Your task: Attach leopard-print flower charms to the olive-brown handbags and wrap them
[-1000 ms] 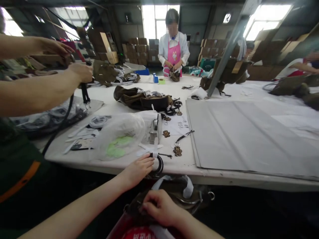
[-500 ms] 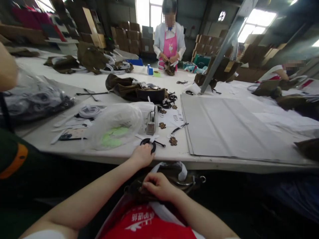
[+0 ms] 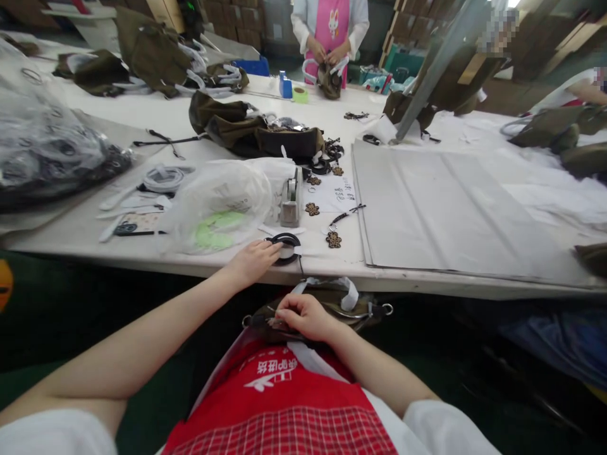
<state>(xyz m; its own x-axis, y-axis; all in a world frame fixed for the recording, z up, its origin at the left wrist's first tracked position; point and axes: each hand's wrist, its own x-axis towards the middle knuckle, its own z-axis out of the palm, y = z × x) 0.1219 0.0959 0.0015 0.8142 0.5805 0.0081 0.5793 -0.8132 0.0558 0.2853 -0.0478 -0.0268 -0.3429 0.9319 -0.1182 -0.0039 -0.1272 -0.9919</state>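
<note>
At the table's near edge lies a coiled black strap (image 3: 290, 239) with a white wrap. My left hand (image 3: 256, 260) rests its fingertips on the coil's left side, fingers stretched out. Below the edge, an olive bag (image 3: 332, 303) with white-wrapped handles sits against my red apron. My right hand (image 3: 306, 316) is closed at the bag's top, its fingers pinched on a small part I cannot make out. A leopard-pattern flower charm (image 3: 333, 239) with a black cord lies right of the coil.
A tape dispenser (image 3: 291, 199) and a clear plastic bag (image 3: 222, 208) stand beyond my left hand. Grey sheets (image 3: 441, 215) cover the right side. More olive bags (image 3: 260, 129) lie farther back. Across the table a person in a pink apron (image 3: 332, 28) handles another bag.
The view has tilted down. My left hand has shifted to the coil's left side, its fingers flatter on it. My right hand keeps its place at the bag.
</note>
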